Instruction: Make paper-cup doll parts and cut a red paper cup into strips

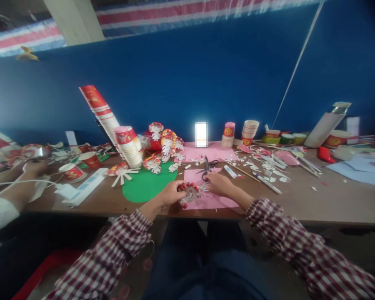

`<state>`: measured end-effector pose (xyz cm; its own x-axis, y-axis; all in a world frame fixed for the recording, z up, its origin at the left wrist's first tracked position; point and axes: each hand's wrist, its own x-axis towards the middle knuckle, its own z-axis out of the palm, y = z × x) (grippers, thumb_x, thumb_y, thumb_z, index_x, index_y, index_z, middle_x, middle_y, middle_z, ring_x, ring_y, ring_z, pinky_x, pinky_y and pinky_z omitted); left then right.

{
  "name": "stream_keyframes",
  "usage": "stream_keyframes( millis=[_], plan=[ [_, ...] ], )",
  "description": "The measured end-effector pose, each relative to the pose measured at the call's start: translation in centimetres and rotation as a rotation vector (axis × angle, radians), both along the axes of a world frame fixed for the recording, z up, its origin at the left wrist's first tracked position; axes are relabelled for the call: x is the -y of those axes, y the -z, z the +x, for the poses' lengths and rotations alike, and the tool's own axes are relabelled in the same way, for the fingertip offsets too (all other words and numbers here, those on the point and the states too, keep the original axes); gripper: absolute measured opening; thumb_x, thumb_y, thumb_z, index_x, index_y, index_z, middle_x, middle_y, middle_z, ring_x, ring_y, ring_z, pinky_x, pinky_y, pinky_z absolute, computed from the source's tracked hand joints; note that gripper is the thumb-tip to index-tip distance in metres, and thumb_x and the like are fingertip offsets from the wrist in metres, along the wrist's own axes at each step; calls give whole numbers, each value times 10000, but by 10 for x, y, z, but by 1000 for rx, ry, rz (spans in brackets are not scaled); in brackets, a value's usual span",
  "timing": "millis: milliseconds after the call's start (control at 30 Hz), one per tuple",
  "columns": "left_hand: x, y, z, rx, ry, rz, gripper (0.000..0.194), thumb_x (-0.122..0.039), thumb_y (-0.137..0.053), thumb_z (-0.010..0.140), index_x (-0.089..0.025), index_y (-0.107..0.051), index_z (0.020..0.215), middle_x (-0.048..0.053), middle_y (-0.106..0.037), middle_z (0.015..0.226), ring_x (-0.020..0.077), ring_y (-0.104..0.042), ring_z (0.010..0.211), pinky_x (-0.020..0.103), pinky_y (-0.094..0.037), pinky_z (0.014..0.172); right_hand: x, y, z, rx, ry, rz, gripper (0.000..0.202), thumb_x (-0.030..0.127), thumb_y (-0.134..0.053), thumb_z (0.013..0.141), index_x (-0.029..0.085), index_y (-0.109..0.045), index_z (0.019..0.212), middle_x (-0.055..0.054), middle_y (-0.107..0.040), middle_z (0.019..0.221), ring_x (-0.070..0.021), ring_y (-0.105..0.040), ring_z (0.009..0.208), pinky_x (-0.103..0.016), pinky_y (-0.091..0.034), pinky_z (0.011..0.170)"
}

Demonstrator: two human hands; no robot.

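My left hand (pixel 171 193) is closed on the edge of a paper-cup craft (pixel 191 192), a round piece ringed with red and white curls around a drawn face. It is held just above a pink paper sheet (pixel 218 201). To its right, the fingers of my right hand (pixel 220 184) are closed at the lower handle loop of dark scissors (pixel 207 166), whose blades are spread apart. A green rounded sheet (pixel 150 183) lies left of my left hand. Several finished-looking curled paper figures (pixel 168 143) stand behind it.
Tall cup stacks (pixel 128 148) lean at the left; more cups (pixel 249 131) stand behind right. A white power strip (pixel 89 187) lies left. Paper scraps (pixel 270 166), sticks and a glue tube (pixel 230 171) are scattered right. Another person's arm (pixel 21 183) reaches in at far left.
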<state>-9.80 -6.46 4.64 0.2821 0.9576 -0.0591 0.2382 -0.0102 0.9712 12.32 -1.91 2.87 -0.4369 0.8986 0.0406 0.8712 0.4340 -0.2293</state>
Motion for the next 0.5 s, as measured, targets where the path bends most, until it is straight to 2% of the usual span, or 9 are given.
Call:
stream_keyframes(
  millis=[133, 333, 500],
  plan=[
    [2, 1, 0, -59, 61, 14, 330, -44, -545, 567, -122, -697, 849, 45, -694, 773, 139, -614, 677, 218, -461, 639, -1, 3, 1, -41, 24, -8, 259, 204, -498, 787, 205, -611, 1021, -77, -610, 996, -187, -585, 919, -246, -397, 776],
    [6, -2, 1, -174, 109, 85, 274, -59, -518, 551, -135, -665, 770, 1, -613, 615, 108, -519, 541, 192, -381, 512, -1, 5, 2, -71, 17, 19, 259, 200, -496, 794, 199, -608, 1028, -72, -620, 1011, -174, -587, 900, -237, -397, 783],
    [9, -7, 4, -247, 122, 183, 260, -59, -501, 558, -158, -630, 761, -9, -579, 627, 119, -531, 553, 206, -395, 516, 2, 5, 1, -98, -9, 30, 288, 171, -492, 784, 198, -604, 1048, -75, -623, 1067, -177, -578, 968, -240, -397, 819]
  ],
)
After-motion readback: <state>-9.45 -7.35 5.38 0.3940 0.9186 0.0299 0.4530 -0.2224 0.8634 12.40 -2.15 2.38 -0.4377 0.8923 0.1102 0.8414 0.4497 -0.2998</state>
